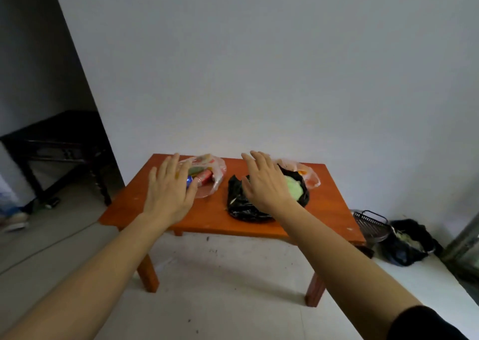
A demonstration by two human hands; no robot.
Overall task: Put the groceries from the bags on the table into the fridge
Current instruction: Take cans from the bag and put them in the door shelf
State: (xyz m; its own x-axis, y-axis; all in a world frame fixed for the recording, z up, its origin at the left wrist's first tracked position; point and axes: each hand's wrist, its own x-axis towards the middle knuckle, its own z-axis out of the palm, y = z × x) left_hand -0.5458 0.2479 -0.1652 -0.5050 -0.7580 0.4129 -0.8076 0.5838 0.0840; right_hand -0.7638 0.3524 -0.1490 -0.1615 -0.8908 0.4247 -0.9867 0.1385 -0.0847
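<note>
Sleeve: a black sleeve (425,324) shows at the lower right corner on the right arm; both bare forearms reach forward toward the table.
Left hand: the left hand (169,191) is palm down with its fingers straight and slightly spread, gripping nothing. It overlaps the near edge of the clear bag in view; whether it touches cannot be told.
Right hand: the right hand (264,184) is also palm down with its fingers straight and spread, holding nothing. It lies over the black bag in view; contact is unclear.
Table: a low orange wooden table (207,215) stands against the white wall on a pale floor.
Clear bag: the clear bag (219,177) lies open on the table's back left part. A red can (204,176) and a blue can (189,181) lie on their sides inside it.
Black bag: the black bag (241,207) sits mid-table, just right of the clear bag. A pale green item (294,188) shows in its open mouth.
Tinted bag: an orange-tinted bag (312,179) lies against the black bag's far right side.
Floor, right: a wire basket (370,223) and a dark floor bag (407,241) lie beside the table.
Right edge: a glass-fronted cabinet (466,246) stands there; whether it is the fridge cannot be told.
Left background: a dark side table (59,142) stands in shadow.
</note>
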